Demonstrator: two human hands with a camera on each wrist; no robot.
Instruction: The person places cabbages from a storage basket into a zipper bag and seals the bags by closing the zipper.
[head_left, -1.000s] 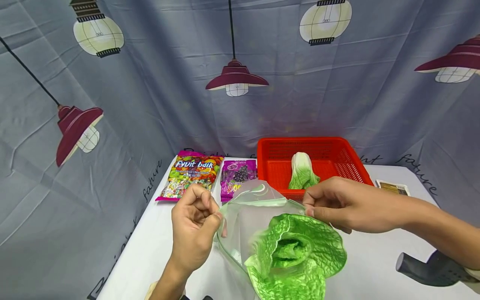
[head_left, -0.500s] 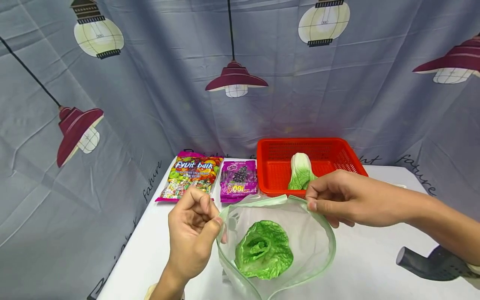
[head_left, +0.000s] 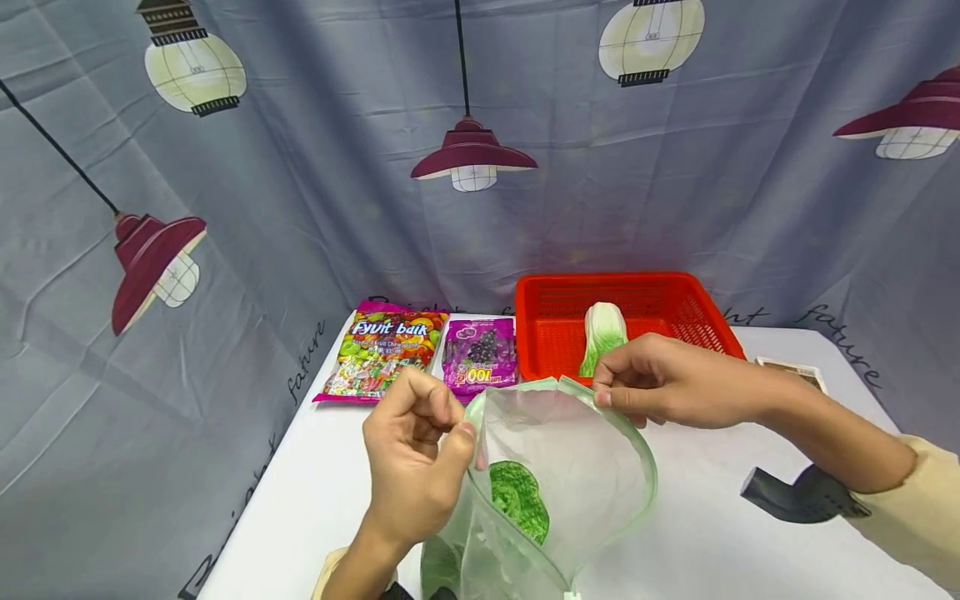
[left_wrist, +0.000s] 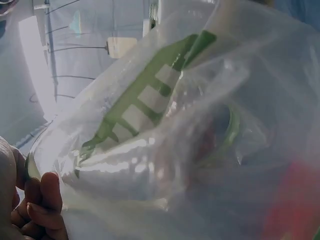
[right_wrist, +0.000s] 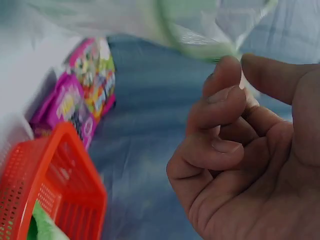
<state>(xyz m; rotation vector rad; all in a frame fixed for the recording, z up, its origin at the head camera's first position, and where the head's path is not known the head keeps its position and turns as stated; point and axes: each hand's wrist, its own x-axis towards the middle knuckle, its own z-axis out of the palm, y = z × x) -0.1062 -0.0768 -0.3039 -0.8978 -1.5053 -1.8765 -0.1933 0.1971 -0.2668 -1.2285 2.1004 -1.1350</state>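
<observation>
clear green-rimmed bag (head_left: pixel 570 467) held open, upright; green cabbage (head_left: pixel 517 498) apparently inside.

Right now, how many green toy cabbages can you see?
2. One green toy cabbage sits inside the clear plastic bag; another lies in the red plastic basket. More may be hidden.

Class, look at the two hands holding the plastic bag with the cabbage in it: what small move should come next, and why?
Probably press the rim shut: the left hand and right hand each pinch the bag rim, its mouth gapes, and the cabbage sits inside.
</observation>
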